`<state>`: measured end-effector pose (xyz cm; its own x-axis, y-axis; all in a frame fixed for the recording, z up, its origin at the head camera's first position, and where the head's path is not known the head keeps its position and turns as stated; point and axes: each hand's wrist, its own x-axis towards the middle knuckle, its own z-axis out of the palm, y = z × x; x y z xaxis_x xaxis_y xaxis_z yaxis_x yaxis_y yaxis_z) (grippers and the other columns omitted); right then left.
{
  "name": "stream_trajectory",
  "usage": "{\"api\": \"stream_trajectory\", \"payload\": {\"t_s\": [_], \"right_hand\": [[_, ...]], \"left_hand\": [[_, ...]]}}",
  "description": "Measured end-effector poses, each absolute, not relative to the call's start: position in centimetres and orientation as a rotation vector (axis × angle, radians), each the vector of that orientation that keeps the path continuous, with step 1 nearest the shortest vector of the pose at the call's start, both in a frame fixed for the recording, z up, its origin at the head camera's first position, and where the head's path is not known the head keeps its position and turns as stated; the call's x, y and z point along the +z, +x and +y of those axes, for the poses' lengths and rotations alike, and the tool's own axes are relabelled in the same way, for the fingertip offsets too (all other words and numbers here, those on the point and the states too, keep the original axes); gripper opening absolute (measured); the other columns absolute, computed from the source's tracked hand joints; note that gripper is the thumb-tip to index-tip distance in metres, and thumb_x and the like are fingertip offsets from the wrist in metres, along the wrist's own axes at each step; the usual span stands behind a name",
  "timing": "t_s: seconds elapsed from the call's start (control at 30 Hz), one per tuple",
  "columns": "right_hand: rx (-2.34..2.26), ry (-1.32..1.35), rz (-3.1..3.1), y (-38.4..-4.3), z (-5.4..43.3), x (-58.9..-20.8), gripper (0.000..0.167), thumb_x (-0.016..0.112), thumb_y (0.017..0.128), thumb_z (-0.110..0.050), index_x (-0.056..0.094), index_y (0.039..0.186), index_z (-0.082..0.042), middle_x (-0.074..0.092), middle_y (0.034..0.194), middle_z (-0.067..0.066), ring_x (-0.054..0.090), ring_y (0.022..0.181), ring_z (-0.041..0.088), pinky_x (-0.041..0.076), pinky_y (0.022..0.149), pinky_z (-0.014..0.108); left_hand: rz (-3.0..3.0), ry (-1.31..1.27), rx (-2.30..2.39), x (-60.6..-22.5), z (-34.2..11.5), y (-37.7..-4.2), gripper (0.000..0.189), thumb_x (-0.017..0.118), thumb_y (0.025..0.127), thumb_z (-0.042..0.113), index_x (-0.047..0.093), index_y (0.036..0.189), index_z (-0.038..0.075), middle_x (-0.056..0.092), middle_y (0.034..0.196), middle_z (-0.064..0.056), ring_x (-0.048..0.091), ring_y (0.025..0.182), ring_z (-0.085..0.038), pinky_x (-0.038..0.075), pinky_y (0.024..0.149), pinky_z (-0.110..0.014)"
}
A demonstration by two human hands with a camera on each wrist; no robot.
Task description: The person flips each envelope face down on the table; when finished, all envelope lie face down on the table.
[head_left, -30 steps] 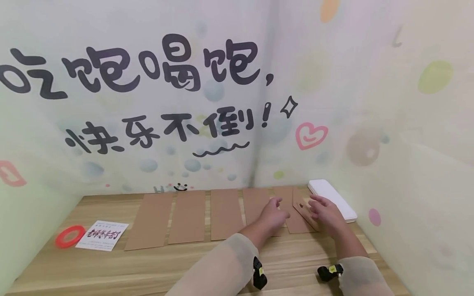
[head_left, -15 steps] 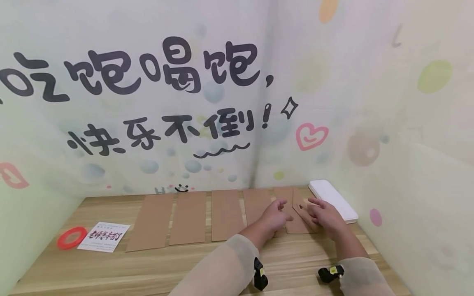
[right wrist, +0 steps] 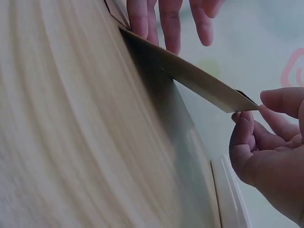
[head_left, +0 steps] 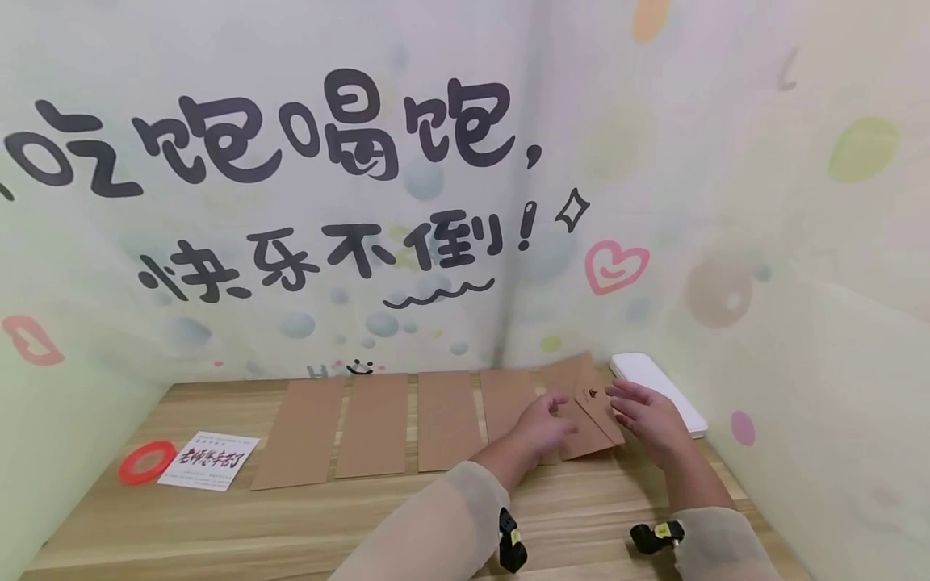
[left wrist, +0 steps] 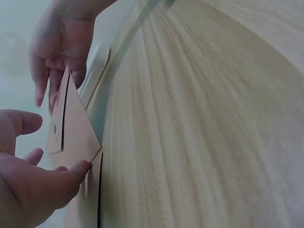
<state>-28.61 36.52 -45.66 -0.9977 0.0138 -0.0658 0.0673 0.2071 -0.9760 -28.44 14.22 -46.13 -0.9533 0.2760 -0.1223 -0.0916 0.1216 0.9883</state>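
Note:
A brown paper envelope (head_left: 590, 426) with a pointed flap and a small dark print lies between my hands at the right end of a row. Its right side is lifted and tilted off the table, as the right wrist view shows, while its left side stays low. My right hand (head_left: 650, 420) pinches the raised edge of the envelope (right wrist: 199, 78) between thumb and fingers. On the left side, my left hand (head_left: 536, 428) touches the envelope (left wrist: 78, 121) with thumb and fingers loosely spread. The left fingers partly cover the neighbouring envelope in the head view.
Several more brown envelopes (head_left: 378, 424) lie flat in a row along the wall. Farther left are a white card (head_left: 208, 460) with dark red writing and a red ring-shaped roll (head_left: 148, 461). A white flat case (head_left: 664, 395) stands at the back right, against the printed curtain wall (head_left: 763, 242).
My right hand has taken the right edge of the end envelope and lifted it, so the envelope now tilts and its flap shows more. The left hand has stayed nearly in place.

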Motion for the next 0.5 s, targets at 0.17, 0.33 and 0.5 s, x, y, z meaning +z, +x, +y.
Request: {"api": "stream_trajectory", "payload": {"t_s": [0.17, 0.33, 0.5], "right_hand": [[-1.919, 0.011, 2.390, -28.6, 35.8, -45.2, 0.062, 0.060, 0.110, -0.017, 0.036, 0.165, -0.001, 0.038, 0.171, 0.022, 0.062, 0.118, -0.008, 0.056, 0.096, 0.015], [-1.886, -0.052, 2.354, -28.2, 34.8, -44.4, 0.064, 0.062, 0.109, -0.019, 0.037, 0.165, -0.003, 0.034, 0.174, 0.018, 0.057, 0.123, -0.005, 0.053, 0.097, 0.013], [-1.883, -0.096, 2.338, -27.8, 34.2, -43.8, 0.063, 0.061, 0.110, -0.022, 0.037, 0.165, -0.004, 0.034, 0.174, 0.017, 0.054, 0.125, -0.003, 0.053, 0.098, 0.014]], "left_hand": [[2.173, 0.218, 1.899, -46.1, 14.7, -28.2, 0.057, 0.073, 0.092, 0.012, 0.061, 0.148, 0.011, 0.060, 0.153, -0.013, 0.055, 0.143, -0.033, 0.047, 0.121, -0.052], [2.099, 0.242, 1.962, -45.4, 14.6, -28.0, 0.053, 0.071, 0.099, 0.019, 0.060, 0.150, 0.017, 0.056, 0.159, -0.006, 0.052, 0.147, -0.029, 0.048, 0.120, -0.053], [2.012, 0.220, 1.989, -44.4, 14.6, -28.0, 0.047, 0.070, 0.103, 0.028, 0.060, 0.150, 0.027, 0.052, 0.163, 0.000, 0.062, 0.133, -0.025, 0.055, 0.109, -0.055]]}}
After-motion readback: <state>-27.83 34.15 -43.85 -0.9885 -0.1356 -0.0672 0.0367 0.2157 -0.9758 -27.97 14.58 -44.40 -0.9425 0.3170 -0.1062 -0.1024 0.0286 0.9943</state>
